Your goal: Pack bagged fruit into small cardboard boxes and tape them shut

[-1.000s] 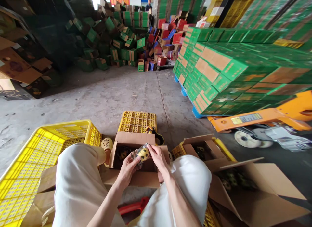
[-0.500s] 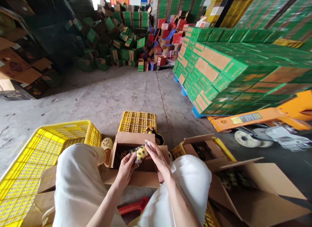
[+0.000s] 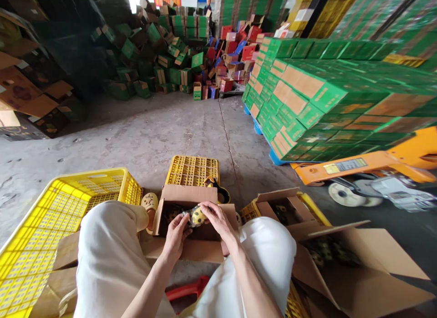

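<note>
A yellow item with dark spots, in clear plastic wrapping, is held between both hands; its exact kind I cannot make out. My left hand pinches its left end between thumb and fingers. At the right end, my right hand grips it with bent fingers. Both hands are above an open cardboard box between my knees. Inside that box, to the left, lie more dark and yellowish wrapped items, partly hidden in shadow.
A yellow crate stands left, another yellow crate ahead with a tape dispenser nearby. Open boxes with dark items are at right. Beyond are an orange pallet jack and stacked green boxes. A person is far back.
My right hand has lowered slightly, and its fingers now lie over the right end of the spotted item. The item has tilted to a flatter position. My left hand has barely moved.
</note>
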### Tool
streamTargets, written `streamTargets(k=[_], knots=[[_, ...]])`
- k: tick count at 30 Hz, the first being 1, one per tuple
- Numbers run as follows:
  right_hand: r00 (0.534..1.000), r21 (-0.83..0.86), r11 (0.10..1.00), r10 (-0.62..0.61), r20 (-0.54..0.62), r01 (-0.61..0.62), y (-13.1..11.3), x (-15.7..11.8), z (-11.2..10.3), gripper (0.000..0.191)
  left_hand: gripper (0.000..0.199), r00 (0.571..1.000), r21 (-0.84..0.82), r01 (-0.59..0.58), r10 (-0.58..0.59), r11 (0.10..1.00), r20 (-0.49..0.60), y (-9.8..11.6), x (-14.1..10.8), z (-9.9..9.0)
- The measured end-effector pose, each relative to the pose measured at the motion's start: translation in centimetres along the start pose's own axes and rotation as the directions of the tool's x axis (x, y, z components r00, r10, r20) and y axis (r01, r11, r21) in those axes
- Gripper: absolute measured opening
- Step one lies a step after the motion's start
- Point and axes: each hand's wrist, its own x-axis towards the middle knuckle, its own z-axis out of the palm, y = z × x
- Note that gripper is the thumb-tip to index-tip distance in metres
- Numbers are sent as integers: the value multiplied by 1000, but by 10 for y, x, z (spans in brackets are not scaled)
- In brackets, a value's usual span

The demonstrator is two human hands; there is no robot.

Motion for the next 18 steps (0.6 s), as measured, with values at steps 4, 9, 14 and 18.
streamTargets(k=[4, 9, 14, 18], knots=[[993, -179, 983, -64, -97, 46, 8, 6, -2, 48, 68, 999, -1, -23, 23, 1000, -24, -3, 5, -4], [975, -533, 836, -205, -81, 132, 25, 9, -1, 34, 66, 994, 9, -57, 58, 998, -88, -6, 8, -8], [965, -700, 700, -254, -61, 140, 38, 8, 6, 30, 57, 991, 57, -67, 73, 996, -113, -6, 8, -9], [959, -698, 687, -283, -5, 199, 40, 10, 5, 29, 49, 991, 103, -54, 66, 993, -116, -4, 10, -9]])
